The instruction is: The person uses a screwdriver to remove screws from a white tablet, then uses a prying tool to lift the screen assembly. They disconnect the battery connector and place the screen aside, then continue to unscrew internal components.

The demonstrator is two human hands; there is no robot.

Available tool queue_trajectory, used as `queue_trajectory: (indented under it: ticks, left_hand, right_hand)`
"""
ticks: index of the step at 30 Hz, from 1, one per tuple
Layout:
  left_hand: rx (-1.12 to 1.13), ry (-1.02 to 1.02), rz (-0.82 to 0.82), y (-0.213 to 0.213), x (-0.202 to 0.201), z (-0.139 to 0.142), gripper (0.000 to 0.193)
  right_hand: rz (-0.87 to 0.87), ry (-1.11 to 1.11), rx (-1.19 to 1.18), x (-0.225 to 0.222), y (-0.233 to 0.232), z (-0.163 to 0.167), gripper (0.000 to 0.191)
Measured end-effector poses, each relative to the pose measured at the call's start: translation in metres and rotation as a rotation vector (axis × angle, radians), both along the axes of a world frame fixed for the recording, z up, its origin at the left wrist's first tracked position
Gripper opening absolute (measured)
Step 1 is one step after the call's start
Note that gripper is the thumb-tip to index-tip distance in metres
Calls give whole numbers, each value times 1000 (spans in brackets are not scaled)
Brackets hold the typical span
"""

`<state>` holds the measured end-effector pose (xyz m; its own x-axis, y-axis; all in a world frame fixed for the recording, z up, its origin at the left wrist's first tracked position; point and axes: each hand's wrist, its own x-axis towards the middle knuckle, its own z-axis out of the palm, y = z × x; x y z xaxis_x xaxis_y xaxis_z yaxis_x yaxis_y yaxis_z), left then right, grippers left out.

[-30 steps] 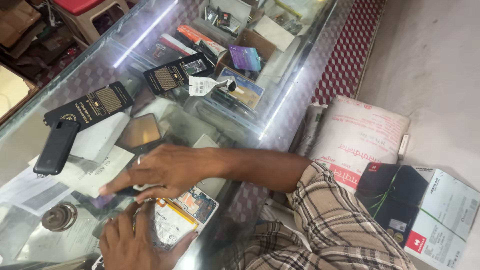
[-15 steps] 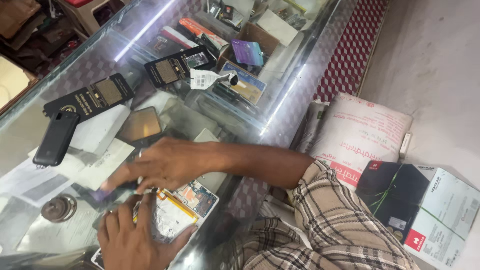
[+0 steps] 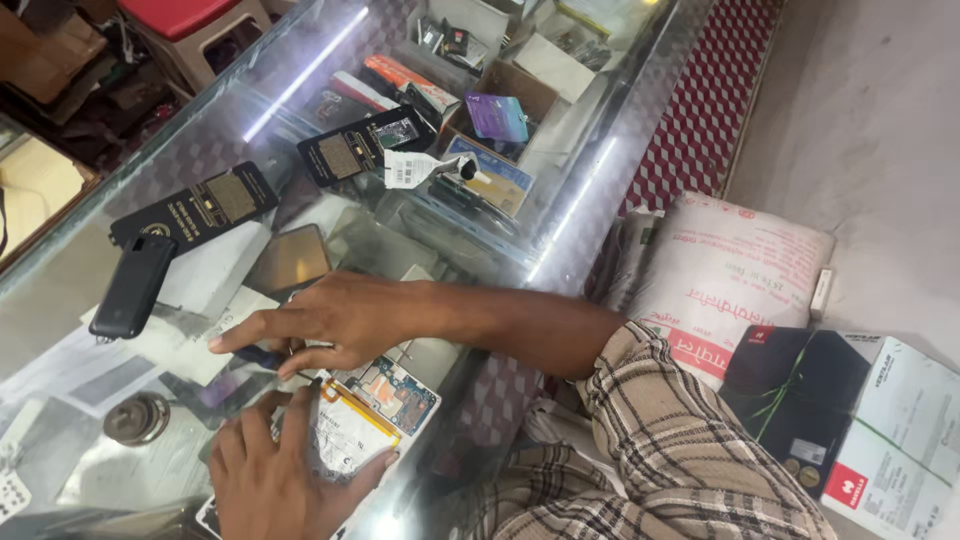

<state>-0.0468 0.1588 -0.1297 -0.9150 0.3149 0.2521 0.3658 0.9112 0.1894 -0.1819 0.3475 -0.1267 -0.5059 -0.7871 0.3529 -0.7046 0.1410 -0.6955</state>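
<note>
An opened phone [image 3: 385,400], back cover off, lies on the glass counter [image 3: 560,200] with its silvery battery and blue circuit board showing. My left hand [image 3: 275,470] lies over its near end, fingers wrapped around the body. My right hand [image 3: 330,318] reaches across from the right just above the phone. Its fingers are spread flat and the index finger is stretched left over a small dark piece [image 3: 262,356] on the glass. White paper sheets [image 3: 215,315] lie under the fingertips.
A black phone [image 3: 130,285], a phone with a brown screen [image 3: 290,262] and two black flat boxes [image 3: 195,210] [image 3: 365,145] lie on the counter. A round metal part [image 3: 137,418] sits at the left. On the floor are a white sack [image 3: 740,265] and boxes [image 3: 800,400].
My left hand has slid up onto the opened phone and closed around it. My right hand has shifted slightly, its index finger still stretched left.
</note>
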Motion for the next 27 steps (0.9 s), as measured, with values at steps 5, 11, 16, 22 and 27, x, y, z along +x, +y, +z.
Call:
queue_trajectory:
  ticks: [5,11,16,22,27]
  left_hand:
    - [-63,-30,2,-2,-1,-1,110]
    - [-100,1,-5,-6,-3,6,110]
    - [16,19,-37,-3,-4,13,104]
    - [-15,35,-45,1,-4,13,103]
    - [-74,37,-29,3,-4,9,106]
  right_hand:
    - [34,-27,19,3,1,1,67]
    - [26,-24,30,5,-4,2,60]
    - [-46,89,48,6,-7,2,62]
    - [15,44,-79,4,-3,-5,54]
    - [-9,160,-63,4,0,-11,58]
